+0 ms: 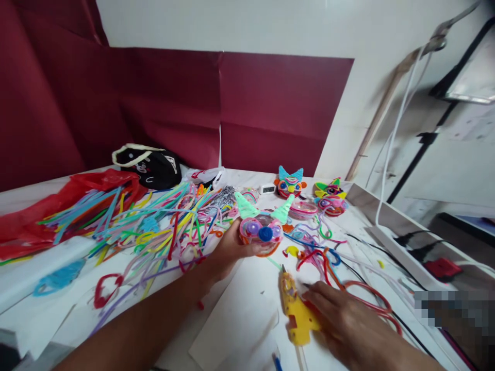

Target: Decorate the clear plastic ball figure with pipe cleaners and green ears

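Note:
My left hand (232, 245) is closed around the lower left side of a round, clear craft piece (265, 233). It has pale green fuzzy ears, purple eyes and a blue coiled nose, and is held upright above the table. Lower right, my right hand (344, 319) is closed at the handle of a yellow hot glue gun (292, 309), whose nozzle points away from me. Its fingers are slightly blurred, and my palm hides part of the handle. Beneath both lies a white sheet of paper (235, 314).
Loose pipe cleaners (185, 216) cover the left, some in a red plastic bag (112, 180). Behind are a black pouch (158, 167), a small digital display (267, 189) and a blue-eared craft piece (290, 183). Cables and a white trunking tray (402, 252) run along the right.

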Available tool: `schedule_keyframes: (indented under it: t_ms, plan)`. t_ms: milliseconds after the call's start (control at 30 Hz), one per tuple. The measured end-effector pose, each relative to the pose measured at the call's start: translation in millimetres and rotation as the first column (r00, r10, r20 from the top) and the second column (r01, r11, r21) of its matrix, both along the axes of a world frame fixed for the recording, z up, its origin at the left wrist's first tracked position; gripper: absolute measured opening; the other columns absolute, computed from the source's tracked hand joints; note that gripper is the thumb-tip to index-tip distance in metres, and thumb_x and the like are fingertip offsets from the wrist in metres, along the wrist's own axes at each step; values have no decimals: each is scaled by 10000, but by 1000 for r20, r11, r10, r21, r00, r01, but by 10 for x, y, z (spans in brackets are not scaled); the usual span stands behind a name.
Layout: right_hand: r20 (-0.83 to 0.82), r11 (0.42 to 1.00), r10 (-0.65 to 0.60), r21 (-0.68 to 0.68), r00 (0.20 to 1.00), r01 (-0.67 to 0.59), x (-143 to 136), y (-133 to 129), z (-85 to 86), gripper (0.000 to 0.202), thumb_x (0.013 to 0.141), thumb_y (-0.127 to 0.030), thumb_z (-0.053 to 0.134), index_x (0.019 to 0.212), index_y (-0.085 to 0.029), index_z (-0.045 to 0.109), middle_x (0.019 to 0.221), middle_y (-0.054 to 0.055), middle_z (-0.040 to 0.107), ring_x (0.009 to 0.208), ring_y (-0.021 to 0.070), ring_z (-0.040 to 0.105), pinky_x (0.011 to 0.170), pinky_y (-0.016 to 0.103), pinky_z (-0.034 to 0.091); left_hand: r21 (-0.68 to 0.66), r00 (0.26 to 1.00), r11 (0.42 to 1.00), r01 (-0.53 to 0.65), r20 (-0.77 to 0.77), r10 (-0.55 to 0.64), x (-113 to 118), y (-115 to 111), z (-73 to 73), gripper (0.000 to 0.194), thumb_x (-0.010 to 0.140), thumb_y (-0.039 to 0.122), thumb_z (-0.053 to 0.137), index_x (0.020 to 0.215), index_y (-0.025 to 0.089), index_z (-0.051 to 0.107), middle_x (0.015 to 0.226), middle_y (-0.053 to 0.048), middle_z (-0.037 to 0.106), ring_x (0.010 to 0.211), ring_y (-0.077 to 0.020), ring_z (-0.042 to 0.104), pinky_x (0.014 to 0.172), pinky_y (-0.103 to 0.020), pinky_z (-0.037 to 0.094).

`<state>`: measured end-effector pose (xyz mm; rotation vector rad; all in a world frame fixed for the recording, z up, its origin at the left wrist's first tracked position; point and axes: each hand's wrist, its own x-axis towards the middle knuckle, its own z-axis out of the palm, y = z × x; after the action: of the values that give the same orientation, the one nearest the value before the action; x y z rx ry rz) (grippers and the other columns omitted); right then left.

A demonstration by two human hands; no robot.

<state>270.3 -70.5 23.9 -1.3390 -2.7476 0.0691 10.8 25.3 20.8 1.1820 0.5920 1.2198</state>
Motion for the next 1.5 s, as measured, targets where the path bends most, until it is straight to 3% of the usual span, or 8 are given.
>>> schedule_keyframes:
  t_ms: [300, 533, 733, 900, 1000, 1100, 1267, 1500]
  plan:
    - [60, 963, 52, 261, 997, -66, -63, 60, -278, 461, 663, -134, 569, 1087, -94, 747, 1072, 204, 741, 901, 324, 739, 760, 375, 635, -14, 1000, 999, -29, -13, 29, -26, -4, -1, 630, 555, 286, 903, 1092, 192, 587, 1037, -81, 710, 991, -270, 677, 928, -405, 491]
    - [24, 990, -2, 140, 1000, -1, -78, 75, -290, 436, 666, -150, 567, 1060, -103, 747, 1089, 181, 734, 929, 300, 722, 833, 359, 611, -6, 999, 999, -32, -6, 32, -27, -2, -12, 615, 554, 275, 901, 1092, 211, 610, 1043, -78, 712, 1019, -286, 664, 984, -448, 462]
    - [-3, 997, -18, 75, 1000, 18, -79, 47, -146, 440, 649, -153, 567, 1050, -123, 744, 1093, 180, 729, 935, 328, 720, 831, 421, 613, -4, 1000, 1000, -11, -2, 11, -23, 7, -11, 672, 525, 287, 923, 1104, 191, 596, 1023, -85, 714, 969, -274, 683, 955, -438, 487]
    - [-133, 994, 81, 88, 988, -70, 156, -9, 26, 436, 712, -201, 601, 1138, -192, 698, 1163, 140, 719, 928, 301, 739, 735, 345, 636, -30, 997, 997, -67, -40, 65, 22, -36, 41, 673, 500, 291, 934, 1069, 177, 594, 1057, -85, 709, 1018, -280, 668, 962, -436, 488]
    - [-292, 974, 183, 182, 939, -133, 372, -18, 55, 523, 769, -308, 647, 1286, -260, 588, 1242, 102, 688, 1059, 313, 699, 819, 342, 617, -28, 996, 997, -68, -59, 67, 22, -31, 17, 703, 497, 285, 936, 1090, 165, 579, 1071, -96, 709, 1037, -298, 663, 941, -441, 500]
    - [-411, 991, 97, 120, 906, -52, 496, -28, 83, 548, 798, -332, 694, 1320, -335, 529, 1292, 67, 650, 1162, 300, 646, 906, 321, 580, -18, 998, 999, -30, -61, 28, -3, 2, -47, 738, 512, 289, 929, 1130, 167, 546, 1077, -97, 703, 1027, -301, 669, 888, -417, 523]
    - [-646, 995, -89, -96, 758, 35, 355, 15, 224, 422, 864, -385, 649, 1276, -364, 554, 1356, 61, 589, 1259, 295, 573, 919, 305, 570, 68, 998, 997, 48, -37, -45, -8, 24, -76, 783, 536, 244, 911, 1216, 188, 526, 1208, -107, 666, 1120, -312, 640, 935, -400, 518]
    - [-709, 998, 60, 53, 703, -32, 92, 116, 416, 390, 839, -401, 685, 1217, -379, 592, 1202, 65, 658, 1015, 263, 696, 652, 232, 606, 110, 995, 989, 95, -27, -93, 25, -28, -9, 810, 541, 240, 908, 1238, 173, 500, 1297, -136, 613, 1208, -318, 588, 1024, -421, 465]
